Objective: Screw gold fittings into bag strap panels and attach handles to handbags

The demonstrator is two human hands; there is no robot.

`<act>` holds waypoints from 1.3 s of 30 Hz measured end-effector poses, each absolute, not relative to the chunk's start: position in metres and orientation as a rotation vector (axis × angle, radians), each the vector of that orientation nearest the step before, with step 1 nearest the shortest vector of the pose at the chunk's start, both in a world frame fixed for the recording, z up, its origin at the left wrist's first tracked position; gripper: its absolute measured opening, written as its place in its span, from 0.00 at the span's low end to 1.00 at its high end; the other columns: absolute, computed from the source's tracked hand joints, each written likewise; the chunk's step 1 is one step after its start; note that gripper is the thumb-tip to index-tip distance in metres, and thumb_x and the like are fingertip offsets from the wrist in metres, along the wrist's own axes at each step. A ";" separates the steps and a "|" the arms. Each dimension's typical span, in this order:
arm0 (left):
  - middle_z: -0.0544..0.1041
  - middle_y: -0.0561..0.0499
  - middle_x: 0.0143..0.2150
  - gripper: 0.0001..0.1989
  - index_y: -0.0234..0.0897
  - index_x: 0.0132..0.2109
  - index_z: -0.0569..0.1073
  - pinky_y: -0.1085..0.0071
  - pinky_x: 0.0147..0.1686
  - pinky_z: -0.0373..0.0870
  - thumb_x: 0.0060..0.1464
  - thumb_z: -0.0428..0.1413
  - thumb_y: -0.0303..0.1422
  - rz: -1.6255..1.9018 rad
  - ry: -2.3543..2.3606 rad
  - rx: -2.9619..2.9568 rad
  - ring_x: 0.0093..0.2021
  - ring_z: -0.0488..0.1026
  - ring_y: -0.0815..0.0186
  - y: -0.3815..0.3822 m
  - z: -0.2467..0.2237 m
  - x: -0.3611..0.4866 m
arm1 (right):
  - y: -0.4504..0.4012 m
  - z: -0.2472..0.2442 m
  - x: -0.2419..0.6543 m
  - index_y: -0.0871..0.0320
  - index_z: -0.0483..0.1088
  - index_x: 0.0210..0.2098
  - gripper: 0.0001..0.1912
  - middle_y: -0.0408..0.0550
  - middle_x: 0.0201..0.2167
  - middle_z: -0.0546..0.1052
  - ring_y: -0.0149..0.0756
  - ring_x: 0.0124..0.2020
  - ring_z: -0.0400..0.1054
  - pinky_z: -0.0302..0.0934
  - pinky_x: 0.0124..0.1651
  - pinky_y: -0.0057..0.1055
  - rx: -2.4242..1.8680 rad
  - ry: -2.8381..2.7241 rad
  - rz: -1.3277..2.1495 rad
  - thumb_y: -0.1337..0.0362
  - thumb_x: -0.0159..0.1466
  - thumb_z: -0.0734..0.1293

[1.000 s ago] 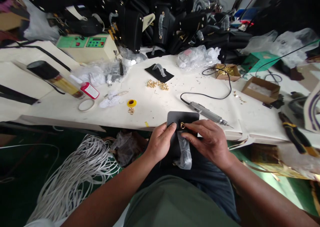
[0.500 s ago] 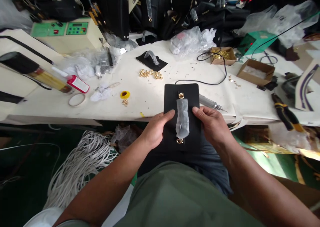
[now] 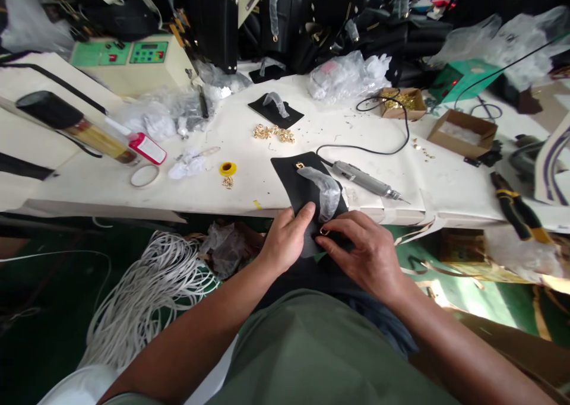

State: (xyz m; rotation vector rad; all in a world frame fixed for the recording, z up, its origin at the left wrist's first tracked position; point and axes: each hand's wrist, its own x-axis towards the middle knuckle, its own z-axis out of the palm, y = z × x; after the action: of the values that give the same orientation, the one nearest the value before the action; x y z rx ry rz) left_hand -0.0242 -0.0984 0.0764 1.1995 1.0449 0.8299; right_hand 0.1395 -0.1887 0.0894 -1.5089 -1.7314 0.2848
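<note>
My left hand point(image 3: 287, 236) grips the left edge of a black panel point(image 3: 291, 182), thumb on top, over the front edge of the table. The panel is tilted and carries a handle wrapped in clear plastic point(image 3: 327, 191), which bows up from it. A gold ring fitting point(image 3: 300, 165) sits at the handle's far end. At the near end, my right hand point(image 3: 363, 247) pinches a second gold ring point(image 3: 324, 231) between thumb and forefinger. Just beyond the panel lies a grey electric screwdriver point(image 3: 367, 180) with a black cord.
Another black panel with a wrapped handle point(image 3: 276, 111) lies behind a pile of gold fittings point(image 3: 274, 133). A yellow tape roll point(image 3: 227, 168), a red bottle point(image 3: 149, 148), small cardboard boxes point(image 3: 463, 133) and black-yellow pliers point(image 3: 512, 206) are on the table point(image 3: 200, 194). Black bags point(image 3: 211, 25) stand behind.
The panel has tilted and turned, uncovering the screwdriver. My right hand has left the panel's right edge and moved down to the near gold ring.
</note>
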 end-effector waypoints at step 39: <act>0.66 0.57 0.25 0.21 0.37 0.28 0.68 0.70 0.35 0.63 0.58 0.62 0.48 0.682 0.995 1.201 0.30 0.63 0.68 -0.090 0.092 -0.023 | -0.183 0.084 0.169 0.56 0.77 0.55 0.16 0.51 0.44 0.83 0.38 0.39 0.74 0.68 0.42 0.36 -1.216 -2.040 0.166 0.73 0.69 0.70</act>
State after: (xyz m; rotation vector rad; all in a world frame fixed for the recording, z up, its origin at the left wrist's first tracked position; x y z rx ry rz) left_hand -0.0226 -0.0905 0.0924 1.2007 0.9954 0.6820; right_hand 0.1694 -0.1833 0.0836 -1.2163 -2.0395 0.1658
